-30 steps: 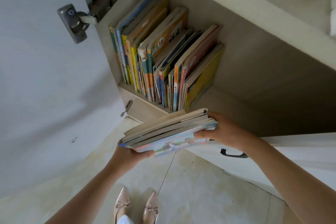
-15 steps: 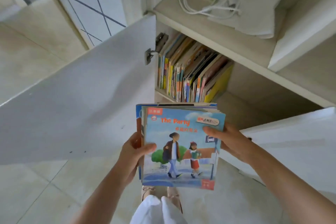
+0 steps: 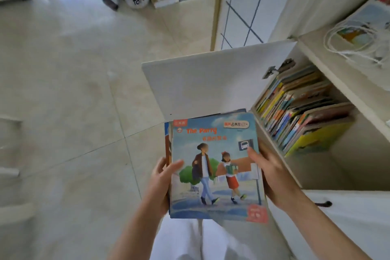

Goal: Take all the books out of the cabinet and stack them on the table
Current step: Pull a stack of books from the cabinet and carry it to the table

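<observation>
1. Left hand (image 3: 160, 183): thumb laid over the cover's left edge, fingers hidden beneath, clamped on the stack (image 3: 215, 167) of thin books.
2. Right hand (image 3: 272, 173): thumb pressed on the cover near the right edge, fingers out of sight underneath, also clamped on the stack. Two-sided hold, stack roughly level, carried in front of the body above the floor (image 3: 73, 101).
3. Step in hand, as judged: carrying this batch to the table. No table in view, so its direction cannot be told.
4. To do it well: keep both thumbs down so the glossy covers do not slide. Lower books already jut out at the left edge; square them before setting down. Mind the open door (image 3: 200, 82) just ahead of the stack.
5. Stack: thin paperbacks, several deep. Top cover blue, titled "The Party", two figures walking. Likely light and flexible, prone to fanning.
6. Cabinet (image 3: 329, 175), to the right: a row of books (image 3: 299, 112) stands on the shelf, leaning. Much left to move, by my reckoning.
</observation>
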